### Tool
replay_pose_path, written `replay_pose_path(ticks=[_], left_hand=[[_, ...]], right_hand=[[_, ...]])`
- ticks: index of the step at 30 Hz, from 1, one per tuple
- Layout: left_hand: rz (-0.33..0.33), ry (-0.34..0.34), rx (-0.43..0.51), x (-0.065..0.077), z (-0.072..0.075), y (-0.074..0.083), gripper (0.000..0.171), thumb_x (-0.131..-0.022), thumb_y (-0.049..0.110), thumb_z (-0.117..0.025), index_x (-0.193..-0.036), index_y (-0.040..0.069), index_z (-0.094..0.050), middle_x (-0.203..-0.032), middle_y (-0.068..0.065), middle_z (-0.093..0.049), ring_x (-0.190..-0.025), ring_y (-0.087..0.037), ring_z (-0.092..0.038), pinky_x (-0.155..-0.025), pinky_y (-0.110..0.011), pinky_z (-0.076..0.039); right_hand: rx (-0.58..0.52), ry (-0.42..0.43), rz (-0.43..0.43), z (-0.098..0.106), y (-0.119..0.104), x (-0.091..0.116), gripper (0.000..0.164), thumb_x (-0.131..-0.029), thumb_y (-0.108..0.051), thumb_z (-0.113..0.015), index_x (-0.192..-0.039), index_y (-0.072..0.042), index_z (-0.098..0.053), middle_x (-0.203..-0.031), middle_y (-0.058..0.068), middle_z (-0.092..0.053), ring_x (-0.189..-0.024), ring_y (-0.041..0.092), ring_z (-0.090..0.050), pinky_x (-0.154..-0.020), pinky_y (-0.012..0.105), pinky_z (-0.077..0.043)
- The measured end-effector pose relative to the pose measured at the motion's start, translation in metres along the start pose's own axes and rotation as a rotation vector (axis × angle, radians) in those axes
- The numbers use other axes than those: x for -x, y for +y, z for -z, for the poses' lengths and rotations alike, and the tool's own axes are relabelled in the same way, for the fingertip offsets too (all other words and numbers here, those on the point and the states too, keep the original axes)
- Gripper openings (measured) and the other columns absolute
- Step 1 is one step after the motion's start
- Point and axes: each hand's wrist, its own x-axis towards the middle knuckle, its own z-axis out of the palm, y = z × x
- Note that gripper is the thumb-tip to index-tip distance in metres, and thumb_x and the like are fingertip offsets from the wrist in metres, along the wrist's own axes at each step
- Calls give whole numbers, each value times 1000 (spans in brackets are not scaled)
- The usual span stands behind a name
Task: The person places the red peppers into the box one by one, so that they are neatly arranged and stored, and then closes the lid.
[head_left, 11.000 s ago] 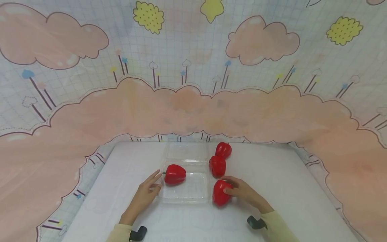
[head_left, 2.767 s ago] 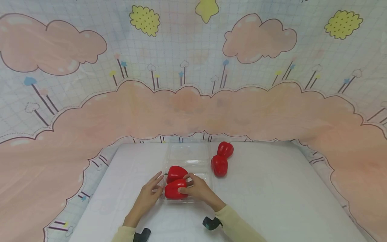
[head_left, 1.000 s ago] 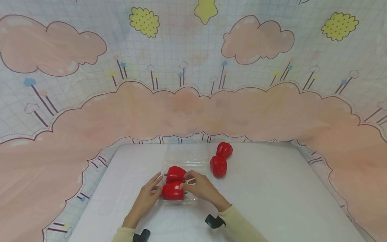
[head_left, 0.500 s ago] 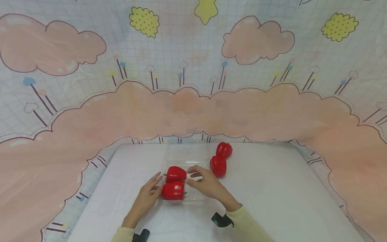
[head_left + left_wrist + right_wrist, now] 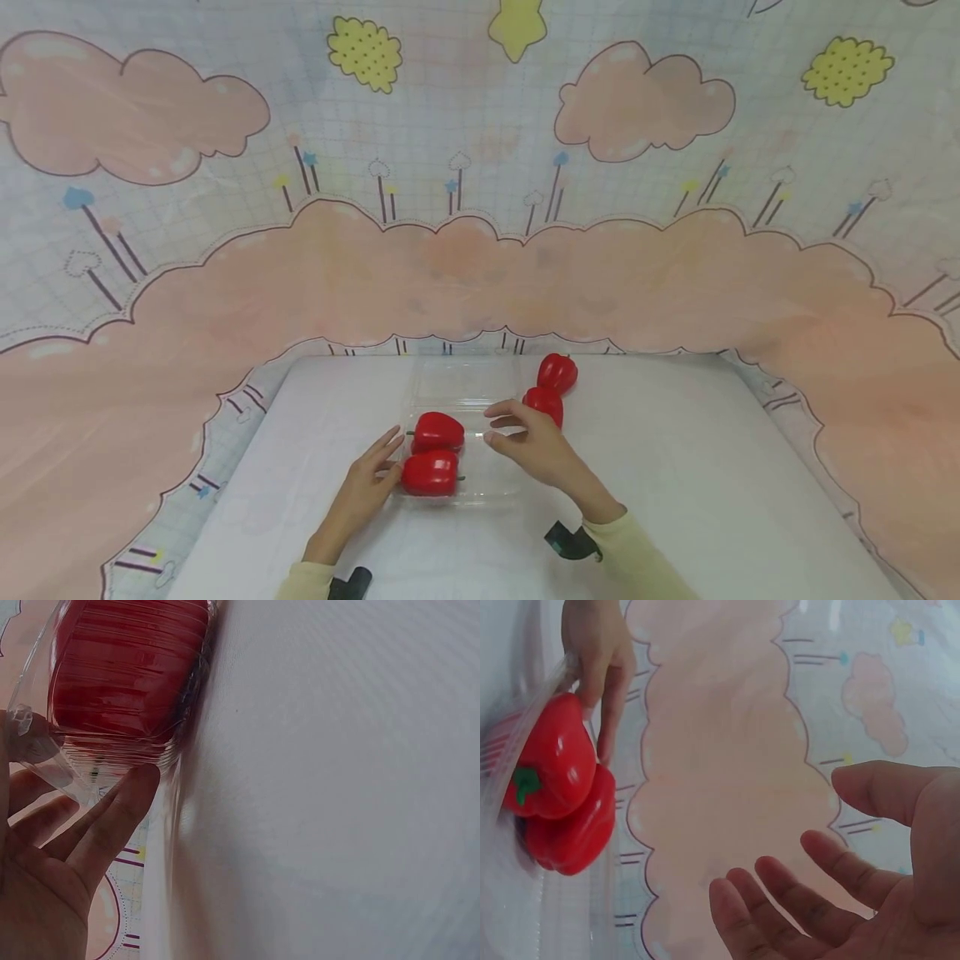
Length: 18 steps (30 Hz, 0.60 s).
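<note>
Two red bell peppers lie in the base of a clear plastic clamshell box (image 5: 491,483), the near pepper (image 5: 430,473) in front of the far pepper (image 5: 438,432). Its green stem (image 5: 525,782) shows in the right wrist view. My left hand (image 5: 362,492) rests against the box's left side, fingers (image 5: 124,814) extended and touching the plastic. Over the box's right part hovers my right hand (image 5: 536,446), its fingers (image 5: 780,922) spread and holding nothing. Just beyond it, a third bell pepper (image 5: 545,403) is partly covered by that hand.
Another red bell pepper (image 5: 557,373) touches the third one, behind it. The box's lid (image 5: 467,382) lies folded back, away from me. A white tabletop (image 5: 712,467) spreads around, and a patterned cloth (image 5: 480,275) hangs behind it.
The right hand has let go of the near pepper, leaving it in the box beside the other, and has drawn away to the right. The left hand stays at the box's side.
</note>
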Motion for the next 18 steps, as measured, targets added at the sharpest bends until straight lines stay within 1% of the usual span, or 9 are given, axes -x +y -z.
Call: replay_pose_path(ticks=[5,10,13,16,18], left_hand=[[-5,5,6,0,0,-1,50,-93,9,-62,-142,10,-52,-154,-9,-44,-108,-31,-69,-81,-32,-62],[5,-1,4,0,1,0,50,-93,10,-62,-143,10,-52,-155,-8,-43,-109,-31,-68,-82,-33,-61],[15,-7,7,0,1,1,51,-94,11,-62,-143,11,-51,-155,-7,-43,-110,-30,-68,-83,-32,-61],[18,-10,11,0,1,2,51,-93,9,-62,-143,10,-51,-155,-9,-43,-110,-31,-68,-83,-33,-61],[20,-10,14,0,1,2,50,-93,8,-62,-143,9,-52,-155,-9,-43,-110,-31,-68,-83,-33,-61]], right_hand=[[-8,35,1,9,3,1,35,-89,-20,-70,-122,-14,-62,-124,11,-66,-112,29,-64,-92,42,-59],[3,73,-13,18,11,0,35,-89,-20,-70,-122,-17,-62,-123,6,-66,-113,28,-64,-94,41,-58],[-1,102,-37,23,16,-1,34,-89,-19,-71,-122,-18,-63,-123,6,-66,-111,25,-64,-90,39,-60],[-26,114,-60,28,21,-1,34,-89,-19,-70,-123,-16,-63,-123,8,-66,-111,25,-63,-84,36,-62],[-24,125,-75,30,24,-1,34,-90,-18,-70,-123,-16,-63,-124,8,-66,-113,28,-61,-84,37,-61]])
